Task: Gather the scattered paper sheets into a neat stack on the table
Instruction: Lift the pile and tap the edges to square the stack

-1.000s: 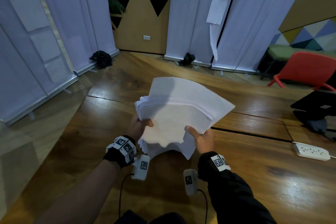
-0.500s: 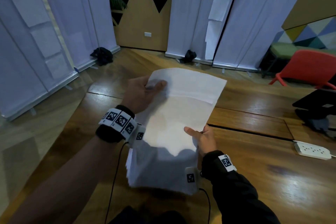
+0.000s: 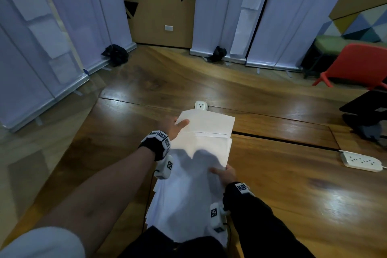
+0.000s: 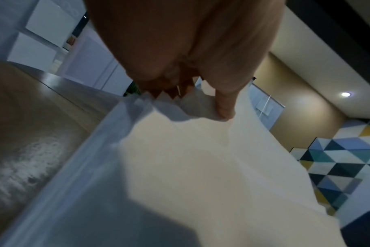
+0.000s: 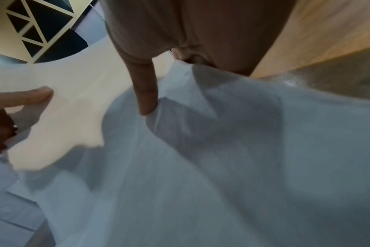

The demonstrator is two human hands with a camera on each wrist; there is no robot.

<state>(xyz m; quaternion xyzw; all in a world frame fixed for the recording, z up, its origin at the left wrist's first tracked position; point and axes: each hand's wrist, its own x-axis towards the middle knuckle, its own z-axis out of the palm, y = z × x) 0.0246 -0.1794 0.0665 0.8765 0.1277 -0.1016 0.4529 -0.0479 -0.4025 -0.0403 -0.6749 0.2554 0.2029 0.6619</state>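
Note:
A loose stack of white paper sheets (image 3: 199, 165) is held over the wooden table (image 3: 293, 184), its edges uneven and its near end hanging down toward my body. My left hand (image 3: 174, 126) grips the far left corner, thumb on top; in the left wrist view that thumb (image 4: 224, 107) presses on the top sheet (image 4: 201, 158). My right hand (image 3: 225, 174) pinches the right edge nearer to me. In the right wrist view its thumb (image 5: 147, 98) lies on the paper (image 5: 201, 158), the other fingers hidden beneath.
A white power socket (image 3: 200, 105) sits in the table just beyond the stack. A white power strip (image 3: 361, 161) lies at the right. A dark stand (image 3: 366, 115) and a red chair (image 3: 360, 67) are further right. White banner panels (image 3: 236, 12) stand behind.
The left hand moved from the stack's near left side to its far corner. The stack went from raised and fanned to stretched lengthwise, lower, its near end drooping toward me.

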